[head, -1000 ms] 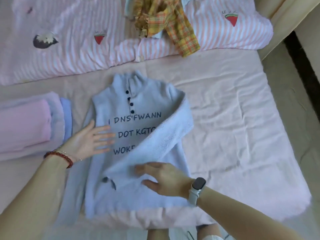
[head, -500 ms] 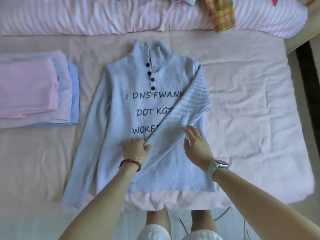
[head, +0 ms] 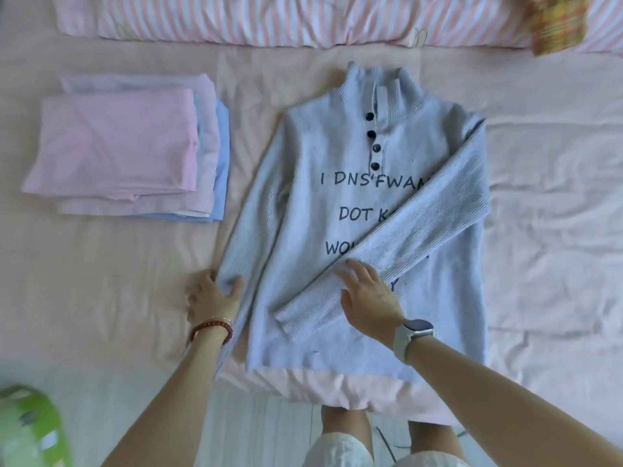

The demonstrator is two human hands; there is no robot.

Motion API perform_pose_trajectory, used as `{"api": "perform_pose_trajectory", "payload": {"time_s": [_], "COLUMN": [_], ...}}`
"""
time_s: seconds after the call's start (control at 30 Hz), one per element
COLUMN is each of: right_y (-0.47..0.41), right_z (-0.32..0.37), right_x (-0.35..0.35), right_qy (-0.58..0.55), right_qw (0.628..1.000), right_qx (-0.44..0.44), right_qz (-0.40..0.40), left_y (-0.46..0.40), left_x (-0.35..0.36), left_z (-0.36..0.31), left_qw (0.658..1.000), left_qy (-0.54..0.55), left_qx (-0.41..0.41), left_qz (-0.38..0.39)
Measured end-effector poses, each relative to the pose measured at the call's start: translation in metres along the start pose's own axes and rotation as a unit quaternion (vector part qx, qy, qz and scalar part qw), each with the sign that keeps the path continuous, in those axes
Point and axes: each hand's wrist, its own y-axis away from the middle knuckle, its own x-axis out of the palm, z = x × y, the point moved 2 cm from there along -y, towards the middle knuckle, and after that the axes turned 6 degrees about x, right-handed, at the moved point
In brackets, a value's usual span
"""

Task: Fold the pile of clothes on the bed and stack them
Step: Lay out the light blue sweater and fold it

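the left hand (head: 212, 296) has left the middle of the sweater (head: 337, 203) and gone out to the unfolded sleeve (head: 249, 224) on the left edge, while the right hand (head: 365, 293) has slid down the folded sleeve (head: 414, 230) towards its cuff. the sweater lies face up on the pink sheet (head: 539, 230), collar towards the striped duvet (head: 269, 21), hem near the bed edge.

what could go wrong from here, as i read it: the folded sleeve only rests diagonally across the chest, so if the right hand lifts too soon as the other sleeve comes over, that sleeve may slip or bunch. a sharp pull on the left sleeve could also drag the whole body sideways and skew the fold. the hem sits close to the edge, so a tug towards the person might slide it off.

now the hands. left hand: fingers curled round the outer edge of the left sleeve, thumb on top, pinching the knit. right hand: fingers spread and fairly straight, flat on the folded sleeve, pressing it down, holding nothing.

the folded stack (head: 128, 146) waits well to the left, pink piece on top. a plaid garment (head: 556, 25) lies up on the duvet, not yet folded.
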Motion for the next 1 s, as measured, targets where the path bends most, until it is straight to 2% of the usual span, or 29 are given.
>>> {"api": "perform_pose_trajectory", "payload": {"time_s": [0.07, 0.13, 0.17, 0.23, 0.27, 0.3, 0.33, 0.4, 0.43, 0.47, 0.5, 0.53, 0.63, 0.7, 0.73, 0.8, 0.87, 0.93, 1.0], "right_y": [-0.006, -0.008, -0.009, -0.012, -0.014, -0.018, -0.023, -0.034, -0.039, -0.046, -0.05, -0.053, -0.054, -0.053, -0.053, -0.052, -0.047, -0.034, -0.021], "right_z": [0.009, 0.017, 0.02, 0.028, 0.034, 0.043, 0.052, 0.069, 0.073, 0.074, 0.074, 0.075, 0.082, 0.087, 0.091, 0.1, 0.11, 0.112, 0.099], "right_x": [0.002, 0.001, -0.002, -0.007, -0.009, -0.012, -0.015, -0.018, -0.019, -0.017, -0.014, -0.01, 0.009, 0.021, 0.025, 0.026, 0.016, -0.001, -0.018], "right_qy": [-0.011, -0.042, -0.066, -0.144, -0.2, -0.276, -0.37, -0.537, -0.58, -0.592, -0.584, -0.552, -0.384, -0.283, -0.257, -0.252, -0.305, -0.401, -0.497], "right_qw": [0.999, 0.997, 0.995, 0.987, 0.976, 0.956, 0.918, 0.812, 0.772, 0.757, 0.762, 0.789, 0.893, 0.927, 0.934, 0.938, 0.93, 0.9, 0.854], "right_qx": [0.028, 0.052, 0.064, 0.077, 0.082, 0.097, 0.123, 0.184, 0.204, 0.211, 0.209, 0.202, 0.198, 0.23, 0.232, 0.205, 0.149, 0.1, 0.089], "right_qz": [0.036, 0.034, 0.023, -0.002, 0.003, 0.028, 0.064, 0.138, 0.162, 0.177, 0.185, 0.181, 0.128, 0.086, 0.09, 0.117, 0.141, 0.143, 0.127], "left_y": [-0.009, -0.011, -0.012, -0.008, -0.001, 0.008, 0.021, 0.053, 0.065, 0.07, 0.068, 0.062, 0.031, 0.011, 0.005, -0.006, -0.012, -0.015, -0.015], "left_x": [-0.005, -0.019, -0.03, -0.063, -0.076, -0.085, -0.088, -0.08, -0.074, -0.07, -0.068, -0.067, -0.07, -0.068, -0.066, -0.064, -0.067, -0.068, -0.066], "left_z": [0.007, 0.004, 0.004, 0.003, 0.001, -0.003, -0.01, -0.026, -0.032, -0.034, -0.034, -0.033, -0.027, -0.024, -0.027, -0.039, -0.06, -0.086, -0.119], "left_qw": [0.997, 0.993, 0.993, 0.995, 0.991, 0.987, 0.983, 0.949, 0.92, 0.898, 0.886, 0.892, 0.94, 0.957, 0.962, 0.963, 0.946, 0.906, 0.868], "left_qy": [0.021, 0.056, 0.079, 0.063, 0.034, 0.018, 0.017, 0.068, 0.108, 0.146, 0.184, 0.21, 0.244, 0.237, 0.223, 0.184, 0.134, 0.056, -0.007], "left_qx": [0.02, 0.047, 0.051, 0.052, 0.071, 0.112, 0.172, 0.265, 0.273, 0.262, 0.251, 0.242, 0.187, 0.148, 0.138, 0.173, 0.28, 0.412, 0.489], "left_qz": [0.065, 0.097, 0.076, -0.052, -0.105, -0.117, -0.067, 0.157, 0.26, 0.322, 0.343, 0.32, 0.149, 0.084, 0.079, 0.091, 0.09, 0.085, 0.083]}}
